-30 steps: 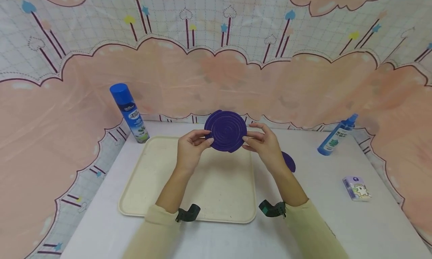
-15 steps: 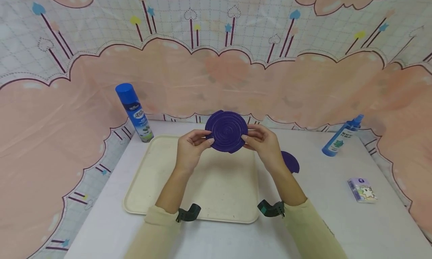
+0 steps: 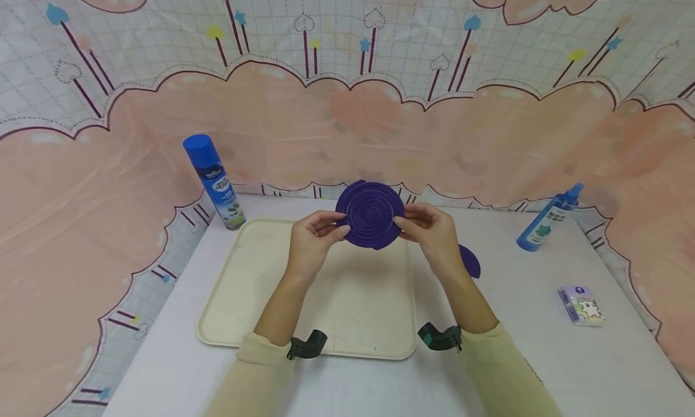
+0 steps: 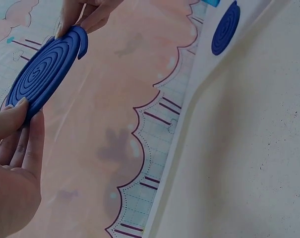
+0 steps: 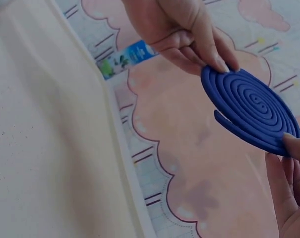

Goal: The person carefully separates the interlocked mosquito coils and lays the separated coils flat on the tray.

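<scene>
A dark blue-purple spiral mosquito coil (image 3: 370, 215) is held up between both hands, above the far part of a cream tray (image 3: 239, 308). My left hand (image 3: 311, 248) pinches its left edge between thumb and fingers. At the opposite edge, my right hand (image 3: 434, 239) pinches it the same way. The wrist views show the coil (image 4: 43, 74) flat and whole, with a free outer end sticking out at its rim. Behind the right forearm, another coil (image 3: 470, 262) lies on the table, partly hidden.
A blue spray can (image 3: 214, 181) stands at the back left, beside the tray's corner. At the right are a blue spray bottle (image 3: 548, 218) and a small purple-and-white pack (image 3: 582, 305). A patterned cloth (image 3: 260, 145) hangs behind the white table (image 3: 516, 320).
Both hands have shifted slightly right with the coil between them. The right hand's raised upper fingers have come down closer to the coil. The head view has turned slightly left.
</scene>
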Tool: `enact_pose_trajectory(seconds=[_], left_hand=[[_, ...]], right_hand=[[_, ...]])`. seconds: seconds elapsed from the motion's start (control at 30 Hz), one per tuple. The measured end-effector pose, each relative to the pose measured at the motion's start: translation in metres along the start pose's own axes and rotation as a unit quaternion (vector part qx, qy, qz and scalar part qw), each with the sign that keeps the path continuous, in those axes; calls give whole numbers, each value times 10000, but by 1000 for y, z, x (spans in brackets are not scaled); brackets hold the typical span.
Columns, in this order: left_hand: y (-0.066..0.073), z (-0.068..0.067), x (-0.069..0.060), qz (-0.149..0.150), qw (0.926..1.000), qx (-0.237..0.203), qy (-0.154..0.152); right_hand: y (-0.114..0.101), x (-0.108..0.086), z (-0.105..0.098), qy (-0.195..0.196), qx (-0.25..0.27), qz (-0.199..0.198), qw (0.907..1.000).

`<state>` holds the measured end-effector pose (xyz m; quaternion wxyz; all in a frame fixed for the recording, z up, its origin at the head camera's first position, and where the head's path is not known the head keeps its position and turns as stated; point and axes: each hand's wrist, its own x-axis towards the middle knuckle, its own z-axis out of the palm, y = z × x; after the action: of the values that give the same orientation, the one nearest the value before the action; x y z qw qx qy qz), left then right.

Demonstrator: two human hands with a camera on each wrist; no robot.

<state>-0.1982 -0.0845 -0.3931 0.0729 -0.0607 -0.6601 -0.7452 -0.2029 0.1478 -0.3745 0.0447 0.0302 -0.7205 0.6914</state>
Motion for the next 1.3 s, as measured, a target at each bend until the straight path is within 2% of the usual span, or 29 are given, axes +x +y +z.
enact_pose_trajectory(seconds=[0.3, 0.53, 0.83, 1.07, 1.3], left_hand=[[-1, 1, -1, -30, 9999, -105, -47], [-3, 1, -1, -297, 9987, -413, 80], [-5, 1, -1, -444, 9966, -700, -2], [-6, 2, -1, -426, 9965, -724, -45], [-8, 1, -3, -412, 9965, -715, -138]], right_hand=[[4, -1, -2, 70, 53, -83, 9999], [9, -5, -3, -60, 79, -82, 9999], [11, -7, -6, -154, 177, -67, 9997], [12, -8, -9, -172, 218, -48, 9996], [16, -8, -9, -164, 276, 138, 9994]])
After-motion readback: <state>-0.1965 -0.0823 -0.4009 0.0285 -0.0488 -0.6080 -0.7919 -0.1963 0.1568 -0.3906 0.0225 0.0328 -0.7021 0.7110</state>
